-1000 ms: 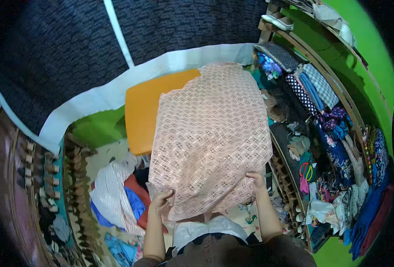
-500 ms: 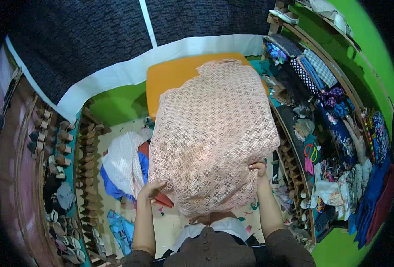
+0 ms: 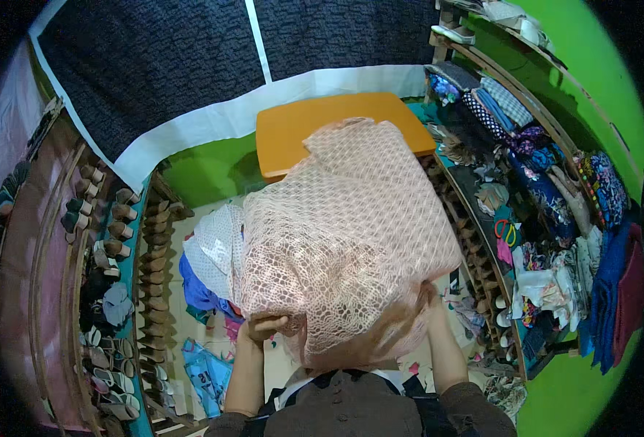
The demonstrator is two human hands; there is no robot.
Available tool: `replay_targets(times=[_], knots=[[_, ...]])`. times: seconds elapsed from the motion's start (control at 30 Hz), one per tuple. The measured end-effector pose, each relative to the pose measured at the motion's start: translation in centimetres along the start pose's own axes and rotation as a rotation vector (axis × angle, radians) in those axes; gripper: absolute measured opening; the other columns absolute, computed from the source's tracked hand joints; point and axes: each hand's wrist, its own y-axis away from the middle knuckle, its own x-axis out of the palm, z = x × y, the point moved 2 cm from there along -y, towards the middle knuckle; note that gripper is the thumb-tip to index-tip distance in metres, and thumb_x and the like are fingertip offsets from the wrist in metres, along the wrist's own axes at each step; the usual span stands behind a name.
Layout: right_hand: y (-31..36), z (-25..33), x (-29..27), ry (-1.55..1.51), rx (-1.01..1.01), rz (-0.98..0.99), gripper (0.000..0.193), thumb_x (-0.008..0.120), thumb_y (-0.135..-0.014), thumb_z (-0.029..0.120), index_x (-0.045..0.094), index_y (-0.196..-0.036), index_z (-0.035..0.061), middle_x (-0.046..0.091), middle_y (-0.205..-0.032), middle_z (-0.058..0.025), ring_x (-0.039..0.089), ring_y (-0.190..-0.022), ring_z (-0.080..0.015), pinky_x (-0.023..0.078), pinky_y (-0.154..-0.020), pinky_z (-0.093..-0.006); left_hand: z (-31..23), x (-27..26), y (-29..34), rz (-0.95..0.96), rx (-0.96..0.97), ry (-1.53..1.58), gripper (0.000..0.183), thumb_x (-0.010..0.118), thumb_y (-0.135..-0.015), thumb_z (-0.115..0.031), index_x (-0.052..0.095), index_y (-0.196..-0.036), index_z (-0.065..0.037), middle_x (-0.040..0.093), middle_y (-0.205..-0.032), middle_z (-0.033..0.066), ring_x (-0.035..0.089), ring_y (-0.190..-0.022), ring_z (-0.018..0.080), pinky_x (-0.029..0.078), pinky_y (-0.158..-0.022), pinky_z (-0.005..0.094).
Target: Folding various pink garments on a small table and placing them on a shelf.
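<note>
A pale pink lace cloth (image 3: pixel 351 240) with an openwork pattern spreads out before me, its far end lying over an orange table (image 3: pixel 285 146). My left hand (image 3: pixel 263 327) is closed on the cloth's near left edge, its fingers bent at the fabric. On the near right side my right hand (image 3: pixel 429 293) grips the other edge; the lace partly covers its fingers. Between my hands the near part sags in folds toward my body. White dotted cloth (image 3: pixel 216 237) and blue cloth (image 3: pixel 196 284) lie heaped left of the lace.
Shoe racks (image 3: pixel 151 284) with several shoes line the left. On the right, a shelf holds folded fabrics (image 3: pixel 540 197) and scissors (image 3: pixel 507 231) with red and yellow handles. A light blue plastic packet (image 3: pixel 207 375) and fabric scraps lie on the floor. A dark curtain (image 3: pixel 147 80) hangs behind the table.
The lace's far end has come lower and nearer, baring more of the orange tabletop. Both hands have moved slightly nearer to me, and the near folds have shifted.
</note>
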Motion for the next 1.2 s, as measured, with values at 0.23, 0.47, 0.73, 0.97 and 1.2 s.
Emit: replay_targets(times=[0.23, 0.47, 0.73, 0.97, 1.2], knots=[[2.5, -5.3, 9.3, 0.117, 0.083, -0.168, 0.019, 0.055, -0.068, 0.000, 0.062, -0.085, -0.0040, 0.062, -0.081, -0.0113, 0.059, -0.071, -0.0197, 0.046, -0.060, -0.0292, 3.1, -8.0, 2.8, -0.321, -0.032, 0.207, 0.058, 0.065, -0.069, 0.003, 0.045, -0.123, -0.003, 0.054, -0.115, 0.0102, 0.050, -0.107, 0.0256, 0.039, -0.091, 0.0392], [3.3, 1.9, 5.7, 0.271, 0.167, -0.382, 0.022, 0.056, -0.068, -0.001, 0.062, -0.089, -0.0033, 0.062, -0.086, -0.0109, 0.059, -0.076, -0.0197, 0.047, -0.064, -0.0295, -9.2, 1.8, 0.6, -0.221, -0.287, -0.423, 0.029, 0.064, -0.076, -0.010, 0.059, -0.101, 0.004, 0.064, -0.090, 0.0098, 0.063, -0.078, 0.0217, 0.051, -0.064, 0.0278], [5.0, 6.7, 3.4, 0.422, 0.094, -0.454, 0.033, 0.059, -0.064, -0.008, 0.061, -0.096, -0.0020, 0.062, -0.092, -0.0112, 0.059, -0.085, -0.0207, 0.048, -0.075, -0.0326, -4.3, 5.0, -3.7, -0.181, -0.011, -0.588, 0.018, 0.060, -0.080, -0.005, 0.063, -0.096, 0.003, 0.064, -0.090, 0.0032, 0.056, -0.081, 0.0090, 0.044, -0.073, 0.0225], [1.8, 12.4, 4.2, 0.154, -0.073, -0.310, 0.040, 0.062, -0.067, 0.003, 0.056, -0.106, 0.0000, 0.061, -0.102, -0.0112, 0.058, -0.095, -0.0232, 0.046, -0.083, -0.0358, -5.2, 3.4, -9.5, -0.389, 0.234, -0.479, 0.015, 0.061, -0.080, -0.006, 0.063, -0.092, 0.002, 0.063, -0.085, 0.0017, 0.055, -0.076, 0.0069, 0.043, -0.068, 0.0207], [-9.8, 15.3, -1.3, 0.307, -0.097, -0.331, 0.038, 0.061, -0.070, 0.000, 0.053, -0.107, -0.0026, 0.061, -0.098, -0.0128, 0.061, -0.086, -0.0229, 0.049, -0.079, -0.0362, -6.8, 2.5, -19.2, -0.432, 0.317, -0.563, 0.014, 0.063, -0.080, -0.009, 0.063, -0.089, 0.001, 0.062, -0.083, 0.0007, 0.054, -0.074, 0.0072, 0.043, -0.068, 0.0217]])
